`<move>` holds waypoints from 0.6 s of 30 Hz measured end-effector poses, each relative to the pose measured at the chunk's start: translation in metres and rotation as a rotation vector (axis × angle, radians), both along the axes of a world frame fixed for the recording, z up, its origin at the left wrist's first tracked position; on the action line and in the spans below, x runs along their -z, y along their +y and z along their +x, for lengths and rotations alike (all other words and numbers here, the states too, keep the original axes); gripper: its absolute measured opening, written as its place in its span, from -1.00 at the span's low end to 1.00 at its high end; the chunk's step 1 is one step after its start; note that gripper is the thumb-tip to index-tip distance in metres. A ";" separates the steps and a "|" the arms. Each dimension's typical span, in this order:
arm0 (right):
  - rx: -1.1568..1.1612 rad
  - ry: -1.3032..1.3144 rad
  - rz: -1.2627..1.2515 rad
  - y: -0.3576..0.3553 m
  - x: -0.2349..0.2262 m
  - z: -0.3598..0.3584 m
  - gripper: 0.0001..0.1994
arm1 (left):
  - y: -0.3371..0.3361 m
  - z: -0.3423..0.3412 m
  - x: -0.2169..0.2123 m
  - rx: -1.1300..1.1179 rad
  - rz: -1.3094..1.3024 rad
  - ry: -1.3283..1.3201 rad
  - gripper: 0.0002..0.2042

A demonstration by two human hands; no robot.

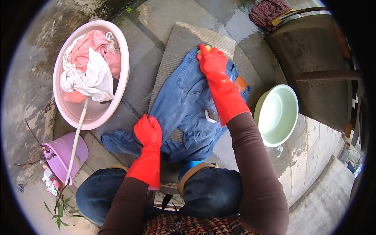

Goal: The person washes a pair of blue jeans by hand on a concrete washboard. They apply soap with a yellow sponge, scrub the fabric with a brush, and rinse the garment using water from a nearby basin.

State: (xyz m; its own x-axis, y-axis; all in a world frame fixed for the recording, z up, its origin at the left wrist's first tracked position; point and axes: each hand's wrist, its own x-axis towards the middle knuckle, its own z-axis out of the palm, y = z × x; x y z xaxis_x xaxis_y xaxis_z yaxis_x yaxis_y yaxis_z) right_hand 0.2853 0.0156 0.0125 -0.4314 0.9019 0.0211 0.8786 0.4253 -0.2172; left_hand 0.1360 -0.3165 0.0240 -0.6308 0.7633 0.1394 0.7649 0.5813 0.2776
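Blue jeans (176, 84) lie spread over a grey ribbed washboard (192, 35), with a brown waistband patch showing at the right. My right hand (213, 64), in a long red rubber glove, is closed at the waist end of the jeans. Under its fingers shows a small yellow bar (204, 49) that looks like soap, mostly hidden. My left hand (149, 131), gloved the same way, is closed on a leg of the jeans at the near left. A small dark-and-white object (212, 116) lies on the denim below my right wrist.
At the left stands a pink tub (124, 78) of pink and white clothes, with a pale stick (76, 143) leaning from it across a purple bucket (80, 150). A pale green basin (274, 117) sits at the right. A dark red mop head (268, 13) lies at the far right.
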 end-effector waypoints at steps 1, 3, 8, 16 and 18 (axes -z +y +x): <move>0.177 -0.063 -0.010 0.021 0.000 0.005 -0.48 | -0.001 0.000 0.000 0.002 -0.003 -0.001 -0.66; 0.177 -0.182 -0.163 0.041 0.000 0.010 -0.43 | -0.002 -0.001 0.001 0.012 -0.004 0.000 -0.67; 0.248 -0.116 -0.332 0.030 -0.028 0.052 -0.28 | -0.003 -0.002 0.001 0.031 0.027 0.021 -0.68; 1.004 0.208 -0.086 -0.033 -0.035 0.336 -0.29 | -0.008 -0.003 0.013 0.077 0.095 0.104 -0.67; 0.942 -0.048 -0.239 -0.055 -0.019 0.379 -0.36 | -0.009 -0.004 0.014 0.063 0.072 0.082 -0.67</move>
State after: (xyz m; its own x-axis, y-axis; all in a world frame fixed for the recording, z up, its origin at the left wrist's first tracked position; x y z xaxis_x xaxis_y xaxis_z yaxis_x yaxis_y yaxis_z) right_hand 0.6641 -0.0399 0.0319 0.4738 0.8561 -0.2064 0.8465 -0.5073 -0.1611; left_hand 0.1321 -0.3251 0.0097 -0.5660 0.7872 0.2449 0.8212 0.5121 0.2518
